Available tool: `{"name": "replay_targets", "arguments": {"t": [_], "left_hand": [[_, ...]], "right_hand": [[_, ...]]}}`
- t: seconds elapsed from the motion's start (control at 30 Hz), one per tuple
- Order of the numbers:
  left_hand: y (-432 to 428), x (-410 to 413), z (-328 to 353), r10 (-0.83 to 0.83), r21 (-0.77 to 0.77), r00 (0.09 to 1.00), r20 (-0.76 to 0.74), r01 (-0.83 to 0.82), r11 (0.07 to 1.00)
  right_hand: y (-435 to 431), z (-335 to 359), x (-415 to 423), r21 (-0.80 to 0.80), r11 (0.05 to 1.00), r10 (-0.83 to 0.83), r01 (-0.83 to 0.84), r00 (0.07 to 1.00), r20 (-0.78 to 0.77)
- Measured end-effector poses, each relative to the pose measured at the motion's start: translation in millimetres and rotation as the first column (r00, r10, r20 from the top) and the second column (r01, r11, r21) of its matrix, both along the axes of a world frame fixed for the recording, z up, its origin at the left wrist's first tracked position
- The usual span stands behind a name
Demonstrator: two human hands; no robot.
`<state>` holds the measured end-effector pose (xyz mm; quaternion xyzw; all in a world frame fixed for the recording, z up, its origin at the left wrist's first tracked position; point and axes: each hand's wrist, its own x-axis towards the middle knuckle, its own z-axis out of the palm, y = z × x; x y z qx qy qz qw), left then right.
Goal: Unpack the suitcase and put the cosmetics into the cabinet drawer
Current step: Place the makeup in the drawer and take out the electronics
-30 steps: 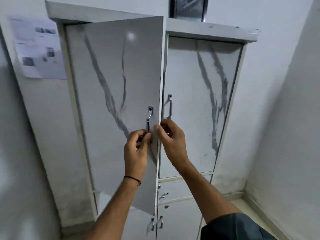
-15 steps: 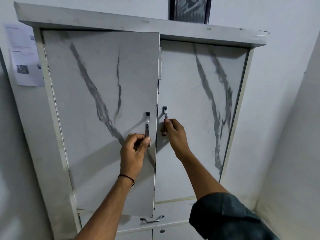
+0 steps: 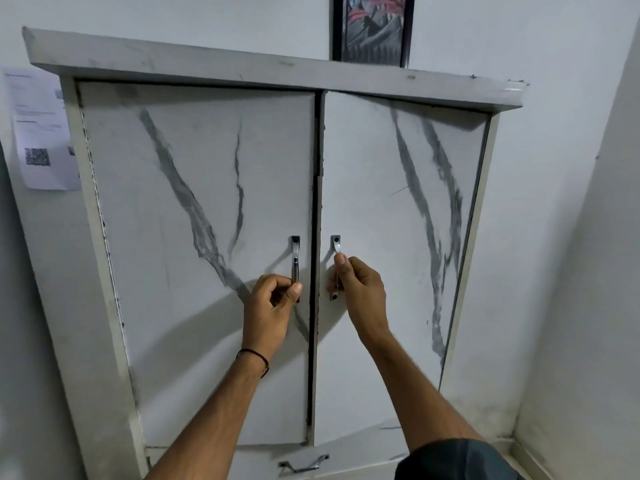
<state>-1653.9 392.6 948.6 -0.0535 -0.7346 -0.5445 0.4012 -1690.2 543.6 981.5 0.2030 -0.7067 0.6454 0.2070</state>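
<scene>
A tall white cabinet [image 3: 273,69] with grey marble-veined doors fills the view, and both hands are on its two upper doors. The left hand [image 3: 268,306] is clenched round the lower part of the slim chrome bar handle [image 3: 295,258] on the cabinet's left door [image 3: 194,271]. Its fingers are curled behind the bar and its thumb is laid across the front. A thin black cord band [image 3: 254,358] circles that wrist.

The right hand [image 3: 362,289] grasps the matching chrome handle [image 3: 336,245] on the cabinet's right door [image 3: 391,306]. Its thumb points up along the bar and its fingers are folded in behind, so most of the bar is covered, with only the top mount and the bottom end showing. A dark grey-blue sleeve [image 3: 457,459] shows at the lower edge of the view.

A narrow dark gap runs down the cabinet's middle between the two doors. Whether either door sits fully home in the frame cannot be told.

The cabinet's white drawer front [image 3: 346,459] lies directly under the two doors, at the bottom of the view. A horizontal chrome pull [image 3: 304,465] sits at its centre, and no hand touches it.

A dark-framed picture [image 3: 372,27] stands above the cabinet's top ledge. A white printed sheet with a QR code [image 3: 38,133] is stuck to the wall beside the cabinet's left frame.
</scene>
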Motion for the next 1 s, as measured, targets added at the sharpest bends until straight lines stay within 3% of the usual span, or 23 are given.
{"name": "replay_targets", "arguments": {"t": [0.17, 0.3, 0.67, 1.0], "left_hand": [[0.6, -18.4, 4.3, 0.052, 0.009, 0.999, 0.013, -0.053, 0.999], [1.0, -36.3, 5.7, 0.106, 0.010, 0.994, 0.011, -0.106, 0.994], [1.3, -49.9, -0.2, 0.171, 0.013, 0.984, -0.040, -0.171, 0.985], [1.4, -30.6, 10.7, 0.127, 0.036, 0.979, 0.158, -0.134, 0.990]], "right_hand": [[-13.7, 7.8, -27.5, 0.137, 0.986, -0.097, 0.095, 0.995, 0.011], [-18.5, 10.8, -45.7, 0.165, 0.983, -0.081, 0.080, 0.997, 0.003], [-20.5, 6.2, -59.8, 0.117, 0.993, -0.025, 0.029, 0.999, -0.037], [-17.3, 5.8, -54.2, 0.149, 0.989, 0.004, -0.009, 1.000, 0.029]]}}
